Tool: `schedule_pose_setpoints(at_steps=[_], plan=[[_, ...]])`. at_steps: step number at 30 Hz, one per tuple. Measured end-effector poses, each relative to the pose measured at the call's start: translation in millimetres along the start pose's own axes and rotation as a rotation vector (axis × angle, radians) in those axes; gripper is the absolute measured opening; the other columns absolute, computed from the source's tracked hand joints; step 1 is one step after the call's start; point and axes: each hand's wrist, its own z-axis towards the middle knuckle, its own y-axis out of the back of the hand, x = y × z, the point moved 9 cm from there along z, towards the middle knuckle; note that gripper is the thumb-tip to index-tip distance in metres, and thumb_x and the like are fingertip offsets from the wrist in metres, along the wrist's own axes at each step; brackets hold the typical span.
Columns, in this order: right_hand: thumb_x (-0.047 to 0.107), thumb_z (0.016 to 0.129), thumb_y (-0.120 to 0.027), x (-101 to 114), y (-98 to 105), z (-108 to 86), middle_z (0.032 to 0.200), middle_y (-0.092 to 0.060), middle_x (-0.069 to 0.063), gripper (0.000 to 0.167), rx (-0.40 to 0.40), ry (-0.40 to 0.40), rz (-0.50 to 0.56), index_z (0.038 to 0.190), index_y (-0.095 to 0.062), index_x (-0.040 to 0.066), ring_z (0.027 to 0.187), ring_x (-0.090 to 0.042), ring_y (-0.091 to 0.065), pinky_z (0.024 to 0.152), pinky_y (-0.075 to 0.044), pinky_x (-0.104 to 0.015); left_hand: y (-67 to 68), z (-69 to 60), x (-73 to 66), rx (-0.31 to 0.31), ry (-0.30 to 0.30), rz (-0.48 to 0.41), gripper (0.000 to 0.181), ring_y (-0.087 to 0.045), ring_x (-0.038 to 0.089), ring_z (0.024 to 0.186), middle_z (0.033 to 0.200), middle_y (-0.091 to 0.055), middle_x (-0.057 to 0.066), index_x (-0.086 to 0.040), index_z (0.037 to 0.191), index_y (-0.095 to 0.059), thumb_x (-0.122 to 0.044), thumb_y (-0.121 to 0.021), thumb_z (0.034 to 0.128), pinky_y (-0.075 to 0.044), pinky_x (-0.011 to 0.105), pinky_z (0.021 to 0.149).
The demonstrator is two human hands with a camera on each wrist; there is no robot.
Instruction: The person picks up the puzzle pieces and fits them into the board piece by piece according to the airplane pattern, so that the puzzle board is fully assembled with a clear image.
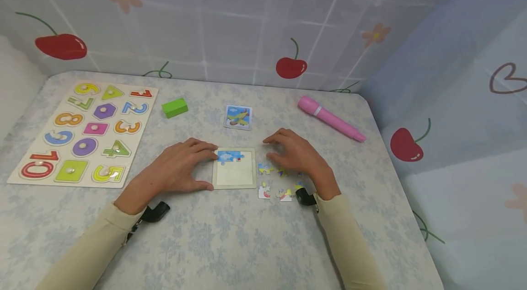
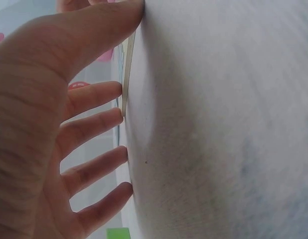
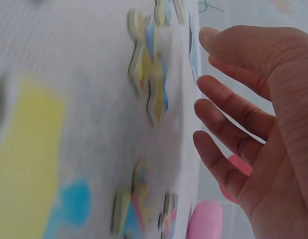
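A small square puzzle tray (image 1: 235, 175) lies in the middle of the table in the head view. Blue sky puzzle pieces (image 1: 228, 156) fill part of its upper left. My left hand (image 1: 178, 167) is at the tray's left side, fingers spread and fairly straight, with thumb and fingertips at its edge. Above the tray's right side hovers my right hand (image 1: 297, 152), fingers loosely bent and nothing in them. Several loose puzzle pieces (image 1: 264, 191) lie below and beside it; the right wrist view shows yellow and blue pieces (image 3: 153, 89) apart from the fingertips.
Behind the tray lies a small airplane picture card (image 1: 239, 117). A green block (image 1: 174, 107) and a number-and-shape board (image 1: 99, 127) are to the left. At the back right lies a pink pen-shaped object (image 1: 331, 118). A patterned curtain (image 1: 239, 20) hangs behind the table.
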Motion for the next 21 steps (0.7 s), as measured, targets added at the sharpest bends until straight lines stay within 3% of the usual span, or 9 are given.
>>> schedule_pose_setpoints(at_steps=[21], plan=[[0.023,0.097,-0.082,-45,19,-24.7,0.13,-0.068,-0.002,0.041,-0.052,-0.055,0.146,0.136,-0.073,0.014,0.111,-0.021,-0.06,0.099,-0.052,-0.044,-1.1,0.2,1.0,-0.002,-0.002,0.004,0.078,-0.055,0.027,0.136,0.155,-0.059,-0.001,-0.018,0.137,-0.073,-0.063,-0.092,0.0764,-0.054,0.053,0.098]])
